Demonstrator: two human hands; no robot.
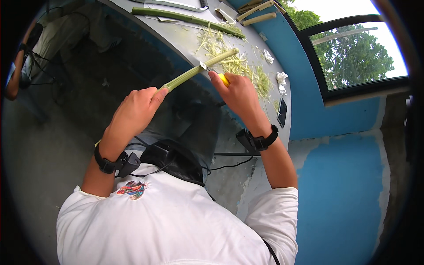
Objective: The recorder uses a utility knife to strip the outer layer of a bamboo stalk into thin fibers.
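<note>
My left hand is closed round the lower end of a jointed, pale green cane stalk, which slants up to the right. The stalk's far end reaches over the table, and its upper part looks lighter, as if scraped. In my right hand is a knife with a yellow handle. Its short metal blade lies against the stalk, partway along it. Pale green shavings are heaped on the table behind the stalk's tip.
A longer, darker green stalk lies across the table's far side, near a curved metal tool. Crumpled white tissues and a dark phone sit along the right edge. Wooden-handled tools lie by the blue wall. Another person is at upper left.
</note>
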